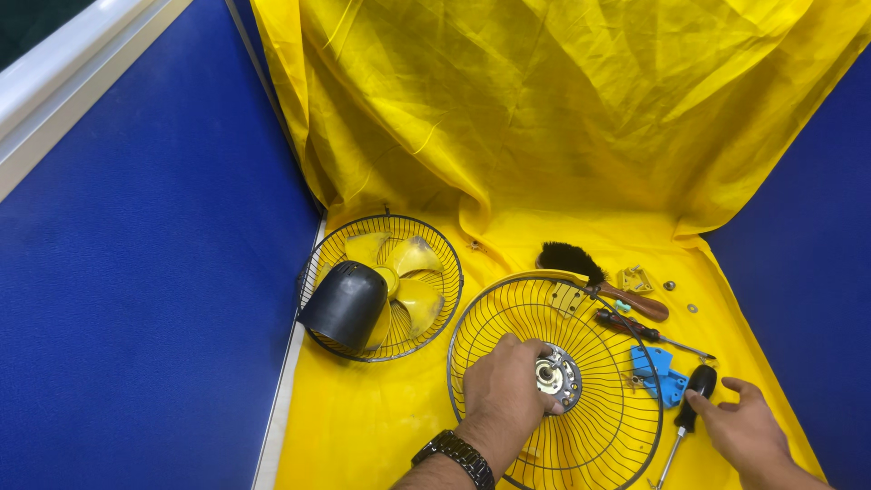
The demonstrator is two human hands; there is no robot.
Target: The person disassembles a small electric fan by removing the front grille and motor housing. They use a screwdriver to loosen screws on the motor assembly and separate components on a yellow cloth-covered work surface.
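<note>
The fan motor, a round silvery hub with a shaft at its centre, sits in the middle of the wire fan guard and lies right against the fingertips of our left hand, whose fingers curl around its left side in a loose clasp, the thumb along the lower edge; we cannot tell how firmly they hold it. The guard spreads out flat all around those fingers on the yellow sheet, and a dark metal wristwatch sits just behind the hand. Our right hand rests with fingers half open and relaxed, empty, its fingertips just touching or just beside the black-handled screwdriver; which of the two we cannot tell. Beyond those fingertips lie blue plastic parts, and further off a second screwdriver and a brush with black bristles and a wooden handle. Well to the left of our left fingers sits a second wire guard, holding the yellow fan blade and a black motor cover. A few small washers lie past the brush.
</note>
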